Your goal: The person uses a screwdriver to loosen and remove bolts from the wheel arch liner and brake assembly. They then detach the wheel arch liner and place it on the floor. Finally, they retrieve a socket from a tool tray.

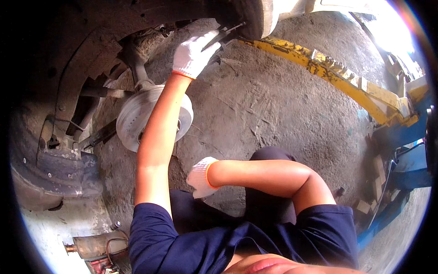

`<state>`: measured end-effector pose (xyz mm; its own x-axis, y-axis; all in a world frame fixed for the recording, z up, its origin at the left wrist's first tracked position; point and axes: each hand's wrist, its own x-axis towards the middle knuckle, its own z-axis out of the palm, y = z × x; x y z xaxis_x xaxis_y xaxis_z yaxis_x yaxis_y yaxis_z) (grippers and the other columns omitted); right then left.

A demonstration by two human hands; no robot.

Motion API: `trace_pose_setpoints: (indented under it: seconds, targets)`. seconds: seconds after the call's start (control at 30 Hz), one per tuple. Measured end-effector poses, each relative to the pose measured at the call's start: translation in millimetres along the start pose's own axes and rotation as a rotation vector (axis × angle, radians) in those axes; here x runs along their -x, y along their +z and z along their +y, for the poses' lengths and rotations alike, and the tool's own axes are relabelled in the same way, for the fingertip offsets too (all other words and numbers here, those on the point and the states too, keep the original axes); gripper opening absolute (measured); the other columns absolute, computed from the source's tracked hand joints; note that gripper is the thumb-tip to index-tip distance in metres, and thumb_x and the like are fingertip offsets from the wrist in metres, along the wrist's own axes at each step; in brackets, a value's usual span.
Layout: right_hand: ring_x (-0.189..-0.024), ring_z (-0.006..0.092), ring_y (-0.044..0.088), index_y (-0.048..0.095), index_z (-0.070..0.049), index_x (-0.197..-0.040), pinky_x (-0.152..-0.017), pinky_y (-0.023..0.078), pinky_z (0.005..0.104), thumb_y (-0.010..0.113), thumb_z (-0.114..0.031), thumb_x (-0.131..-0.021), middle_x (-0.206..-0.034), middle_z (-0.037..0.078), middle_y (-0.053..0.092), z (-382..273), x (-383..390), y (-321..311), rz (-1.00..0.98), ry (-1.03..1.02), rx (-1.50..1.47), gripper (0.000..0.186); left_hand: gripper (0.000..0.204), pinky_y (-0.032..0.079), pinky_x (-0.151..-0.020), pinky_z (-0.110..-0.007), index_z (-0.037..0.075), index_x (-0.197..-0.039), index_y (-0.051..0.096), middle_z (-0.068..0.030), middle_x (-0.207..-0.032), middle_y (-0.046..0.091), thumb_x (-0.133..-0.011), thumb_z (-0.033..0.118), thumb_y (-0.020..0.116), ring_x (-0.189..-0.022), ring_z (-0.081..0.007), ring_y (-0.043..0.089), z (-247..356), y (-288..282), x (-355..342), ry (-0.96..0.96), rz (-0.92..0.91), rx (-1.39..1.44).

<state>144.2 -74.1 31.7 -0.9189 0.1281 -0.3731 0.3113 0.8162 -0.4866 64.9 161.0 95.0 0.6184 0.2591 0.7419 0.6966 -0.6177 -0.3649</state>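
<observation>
My left hand (194, 54), in a white knit glove with an orange cuff, reaches up under the vehicle body. It is closed on a slim dark tool with a thin rod-like end (235, 28), whose exact kind I cannot make out. Below that forearm sits a round metal brake disc (130, 121), partly covered by my arm. My right hand (200, 179), gloved the same way, is drawn in near my knees, right of the disc and apart from it. Its fingers point away and downward, too hidden to judge their grip.
The dark wheel arch (68, 59) curves over the left and top. A yellow lift arm (328, 75) runs from top centre to a blue lift post (410, 166) on the right. Bottom left lies a cylindrical metal part with wires (98, 245). Rough concrete floor (246, 109) spreads beneath.
</observation>
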Motion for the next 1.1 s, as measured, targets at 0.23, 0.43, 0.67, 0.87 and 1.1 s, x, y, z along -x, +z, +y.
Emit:
trace_pose_setpoints:
  seconds: [0.23, 0.43, 0.67, 0.87, 1.1]
  targets:
    - [-0.094, 0.0339, 0.067, 0.07, -0.004, -0.103, -0.077, 0.053, 0.0455, 0.054, -0.04, -0.08, -0.099, 0.016, 0.07, -4, 1, 0, -0.014, -0.001, 0.007, 0.045, 0.029, 0.051, -0.058, -0.031, 0.023, -0.109, 0.07, -0.0062, -0.093, 0.069, -0.082, 0.037, 0.07, -0.059, -0.019, 0.056, -29, 6, 0, 0.165, 0.069, -0.251]
    - [-0.095, 0.0328, 0.067, 0.069, -0.006, -0.106, -0.078, 0.053, 0.0449, 0.055, -0.039, -0.081, -0.1, 0.015, 0.07, -6, 11, -4, -0.006, -0.037, -0.012, 0.044, 0.038, 0.056, -0.073, -0.037, 0.011, -0.107, 0.071, -0.0165, -0.094, 0.07, -0.086, 0.042, 0.068, -0.084, -0.0313, 0.069, -15, 1, -3, -0.185, -0.006, 0.105]
    - [-0.094, 0.0333, 0.067, 0.071, -0.005, -0.103, -0.078, 0.053, 0.0447, 0.057, -0.037, -0.081, -0.098, 0.016, 0.07, -8, 13, -10, 0.009, -0.097, 0.01, 0.041, 0.039, 0.054, -0.059, -0.038, 0.013, -0.108, 0.07, -0.0121, -0.073, 0.065, -0.084, 0.044, 0.069, -0.063, -0.0297, 0.065, -14, 5, 0, -0.005, 0.018, -0.062]
    - [-0.094, 0.0333, 0.068, 0.071, -0.005, -0.103, -0.078, 0.053, 0.0451, 0.056, -0.033, -0.08, -0.099, 0.016, 0.07, -17, 19, -7, 0.015, -0.168, 0.005, 0.04, 0.037, 0.051, -0.048, -0.034, 0.02, -0.108, 0.07, -0.0027, -0.061, 0.055, -0.081, 0.045, 0.07, -0.049, -0.0205, 0.058, -20, 2, -14, 0.225, 0.082, -0.432]
    - [-0.096, 0.0328, 0.067, 0.07, -0.005, -0.105, -0.079, 0.053, 0.0446, 0.056, -0.033, -0.08, -0.1, 0.016, 0.07, -8, 21, -10, -0.009, -0.139, -0.007, 0.04, 0.029, 0.054, -0.059, -0.034, 0.01, -0.092, 0.074, -0.0112, -0.074, 0.069, -0.081, 0.037, 0.074, -0.069, -0.0248, 0.069, -3, 0, -18, -0.071, 0.115, 0.07]
